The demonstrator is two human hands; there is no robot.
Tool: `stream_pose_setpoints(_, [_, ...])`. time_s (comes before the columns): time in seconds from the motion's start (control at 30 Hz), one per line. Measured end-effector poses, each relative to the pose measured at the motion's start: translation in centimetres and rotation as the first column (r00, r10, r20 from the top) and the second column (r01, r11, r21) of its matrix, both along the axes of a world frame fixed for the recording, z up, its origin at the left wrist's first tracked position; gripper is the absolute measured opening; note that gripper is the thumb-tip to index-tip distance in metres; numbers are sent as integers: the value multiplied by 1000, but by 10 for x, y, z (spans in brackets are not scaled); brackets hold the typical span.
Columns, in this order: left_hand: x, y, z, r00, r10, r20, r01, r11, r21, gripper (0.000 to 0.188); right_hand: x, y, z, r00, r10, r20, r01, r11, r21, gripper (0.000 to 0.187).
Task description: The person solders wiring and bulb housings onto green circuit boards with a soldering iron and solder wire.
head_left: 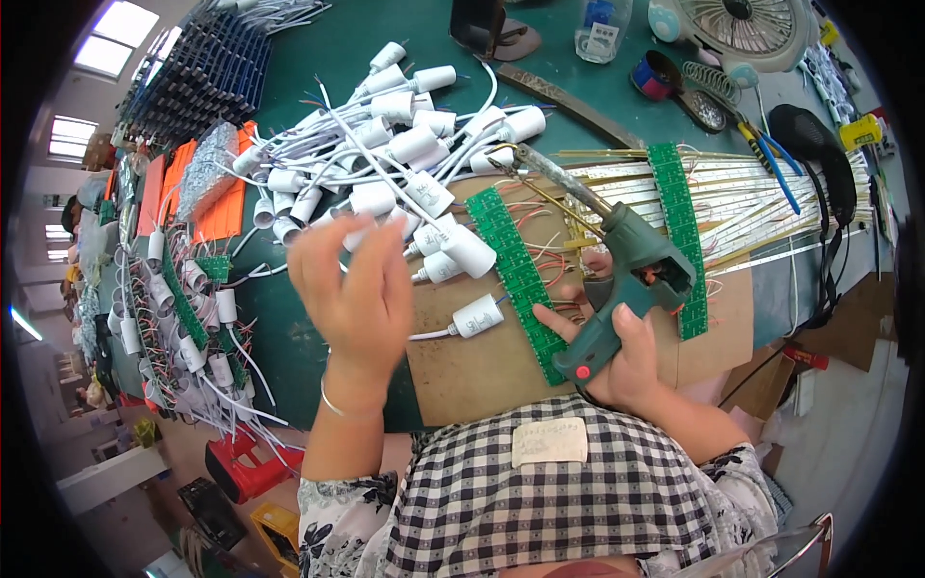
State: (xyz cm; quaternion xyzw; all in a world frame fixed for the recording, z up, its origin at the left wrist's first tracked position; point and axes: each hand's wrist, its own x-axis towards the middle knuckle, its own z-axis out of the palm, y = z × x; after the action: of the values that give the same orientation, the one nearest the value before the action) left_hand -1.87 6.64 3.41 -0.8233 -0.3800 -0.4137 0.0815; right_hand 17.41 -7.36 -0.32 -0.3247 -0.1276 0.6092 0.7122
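Observation:
My right hand [617, 361] grips a green soldering gun [631, 279] by its handle, its long metal tip [544, 166] pointing up-left over the work. My left hand [352, 289] hovers with fingers spread at the near edge of a heap of white cylindrical capacitors with white leads [405, 144]; whether it holds anything is hidden by the back of the hand. One single white capacitor [477, 316] lies on the brown board [482, 371] between my hands. Two green circuit strips [515, 275] [679, 222] lie on the board, bridged by rows of pale strips and thin wires [752, 207].
More wired capacitors on green strips [183, 328] lie at the left. Orange trays [198, 188] and a dark rack [202, 72] sit far left. A small fan [747, 29], a tape roll [653, 77], blue-handled pliers [771, 159] and a black cable [819, 154] are at the back right.

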Motion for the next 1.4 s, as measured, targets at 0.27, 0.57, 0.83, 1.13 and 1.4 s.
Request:
stream_pose_setpoints(0.27, [21, -57, -22, 958, -205, -198, 88, 874, -477, 30, -2, 0, 1, 999, -12, -43, 13, 1000, 20, 57])
stream_pose_setpoints(0.57, [23, -46, -31, 970, -197, -144, 123, 904, -409, 25, 0, -1, 1, 999, 35, 29, -34, 999, -41, 60])
stream_pose_setpoints(0.83, [23, -43, -42, 983, -136, -123, 86, 934, -347, 22, -1, 0, 1, 999, 45, 26, -43, 998, -48, 60])
stream_pose_setpoints(1.13, [21, -42, -43, 985, -145, -98, 96, 915, -391, 22, 0, 0, 1, 998, 63, 19, -62, 997, -35, 59])
stream_pose_setpoints(1.4, [21, -40, -45, 980, -186, -65, 150, 918, -368, 25, -2, -2, 2, 999, 28, 19, -27, 999, -34, 56])
